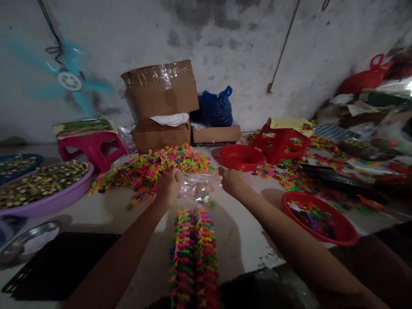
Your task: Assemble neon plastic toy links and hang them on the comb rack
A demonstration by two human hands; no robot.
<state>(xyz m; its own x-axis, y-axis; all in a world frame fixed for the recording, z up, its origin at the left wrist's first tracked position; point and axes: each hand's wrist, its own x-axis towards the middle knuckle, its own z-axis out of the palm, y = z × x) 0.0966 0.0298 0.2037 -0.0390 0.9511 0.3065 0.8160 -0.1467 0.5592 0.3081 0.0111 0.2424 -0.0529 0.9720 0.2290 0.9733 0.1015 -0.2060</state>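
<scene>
Between my two hands a clear plastic bag (196,189) is stretched by its top edge. My left hand (169,186) is closed on the bag's left corner, and my right hand (234,182) is closed on the right corner. Below the bag hang or lie two long rows of small multicoloured plastic pieces (195,257), lined up close together; whether they are inside the bag is hard to make out. Behind my left hand spreads a heap of loose bright plastic pieces (167,165).
On the left are a purple basin (80,189) of small pieces, a metal dish (48,231), a black tray (64,266) and a pink stool (93,148). Red basins (241,156) and a red stool (280,143) stand right. Cardboard boxes (161,90) and a turning fan (69,81) are behind.
</scene>
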